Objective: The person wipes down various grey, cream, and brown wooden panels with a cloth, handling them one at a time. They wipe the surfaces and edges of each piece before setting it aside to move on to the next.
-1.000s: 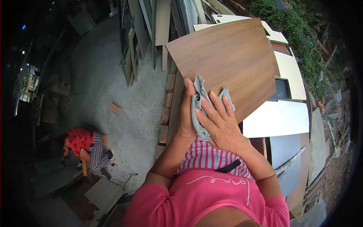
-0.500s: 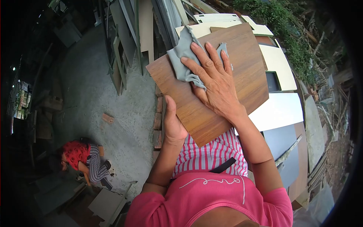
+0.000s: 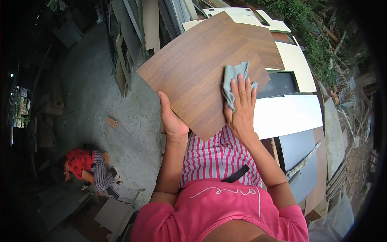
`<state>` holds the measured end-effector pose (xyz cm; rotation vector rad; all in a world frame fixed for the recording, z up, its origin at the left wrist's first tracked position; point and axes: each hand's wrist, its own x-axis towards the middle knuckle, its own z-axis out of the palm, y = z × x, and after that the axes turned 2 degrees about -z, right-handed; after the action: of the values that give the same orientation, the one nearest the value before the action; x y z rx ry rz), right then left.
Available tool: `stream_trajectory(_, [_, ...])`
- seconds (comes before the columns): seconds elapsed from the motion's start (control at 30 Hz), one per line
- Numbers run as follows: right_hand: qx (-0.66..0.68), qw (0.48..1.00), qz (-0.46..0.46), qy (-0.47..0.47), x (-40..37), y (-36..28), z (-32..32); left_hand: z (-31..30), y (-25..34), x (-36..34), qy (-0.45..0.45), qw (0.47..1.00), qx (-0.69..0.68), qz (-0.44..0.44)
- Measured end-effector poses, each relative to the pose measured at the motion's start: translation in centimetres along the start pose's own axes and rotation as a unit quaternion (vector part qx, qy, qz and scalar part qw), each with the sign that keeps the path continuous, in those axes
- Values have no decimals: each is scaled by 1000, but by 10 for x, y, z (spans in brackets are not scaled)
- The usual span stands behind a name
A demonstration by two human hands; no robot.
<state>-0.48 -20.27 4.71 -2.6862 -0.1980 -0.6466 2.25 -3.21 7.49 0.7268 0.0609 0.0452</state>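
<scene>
The left hand (image 3: 172, 120) grips the lower left edge of a wood-grain panel (image 3: 193, 68). Its thumb lies up along the brown face and its fingers are hidden behind the board, which is held tilted in front of the person's chest. The right hand (image 3: 242, 109) lies flat and open on the same face near the panel's right edge, with the fingers stretched out and pointing away from the body. Under those fingers is a grey cloth (image 3: 233, 77), pressed against the wood. Most of the bunched cloth shows beyond and left of the fingertips, and a small corner pokes out at the right. The two hands are well apart, with the panel's lower corner between them. Behind the panel, a stack of flat boards runs along the right: a cream board (image 3: 299, 64), a dark panel (image 3: 280, 83), a white board (image 3: 288, 116) and a grey board (image 3: 300, 159). On the concrete floor (image 3: 96, 88) to the left lie a brick (image 3: 112, 122) and, lower down, another person (image 3: 86, 169) crouches in a red head covering.
</scene>
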Motion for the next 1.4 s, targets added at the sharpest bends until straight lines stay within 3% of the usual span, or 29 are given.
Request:
stream_trajectory(0.1, [74,985,-139,-73,-42,-50,-4,9,0,4,31,999,25,18])
stream_trajectory(0.17, [69,989,-121,-52,-43,-41,-6,6,-1,5,27,1000,11,9])
stream_trajectory(0.23, [29,999,-25,25,-28,-11,-9,-4,-3,3,25,1000,-5,-1])
stream_trajectory(0.33, [113,972,98,183,9,40,-21,-10,-9,5,3,996,-67,-55])
stream_trajectory(0.47, [332,860,275,272,34,59,-38,-15,-28,6,8,993,-80,-88])
stream_trajectory(0.5, [331,861,276,270,34,55,-37,-14,-32,6,15,994,-71,-86])
stream_trajectory(0.57, [527,708,378,281,30,45,-32,-12,-38,3,30,994,-63,-85])
stream_trajectory(0.6, [568,665,388,291,26,38,-23,-4,-35,2,32,994,-68,-84])
stream_trajectory(0.63, [602,657,369,263,19,29,-17,1,-34,3,34,993,-72,-83])
stream_trajectory(0.67, [611,629,423,227,10,14,-13,0,-35,7,38,993,-72,-80])
stream_trajectory(0.7, [638,641,378,197,-2,1,-4,-1,-36,11,28,995,-72,-68])
stream_trajectory(0.77, [624,670,390,103,-29,-29,6,-1,-37,21,21,996,-70,-54])
stream_trajectory(0.8, [564,741,357,78,-42,-45,11,-1,-37,26,19,996,-69,-49])
stream_trajectory(0.83, [562,752,343,-42,-52,-54,-3,0,-37,30,17,997,-68,-44])
stream_trajectory(0.9, [583,714,325,-209,-64,-53,-12,0,-37,35,3,996,-80,-47])
stream_trajectory(0.97, [726,604,316,-93,-62,-47,-13,-1,-34,37,-11,994,-92,-48])
stream_trajectory(1.0, [750,534,387,-46,-51,-40,-26,-1,-31,36,-11,995,-81,-48])
stream_trajectory(1.03, [776,501,384,9,-44,-23,-28,-1,-29,34,-12,996,-70,-50])
stream_trajectory(1.13, [755,525,343,192,-21,30,-51,-11,-23,29,-36,994,-62,-86])
stream_trajectory(1.2, [745,526,315,263,-14,65,-66,-16,-21,24,-40,993,-47,-105])
stream_trajectory(1.3, [670,620,353,204,-14,96,-88,-26,-20,17,-40,991,-41,-118])
stream_trajectory(1.33, [610,683,369,162,-15,96,-92,-28,-18,15,-39,990,-39,-126])
stream_trajectory(1.37, [611,683,366,160,-18,95,-96,-30,-16,13,-39,991,-40,-122])
stream_trajectory(1.4, [500,773,376,104,-23,92,-99,-30,-14,11,-42,991,-33,-123])
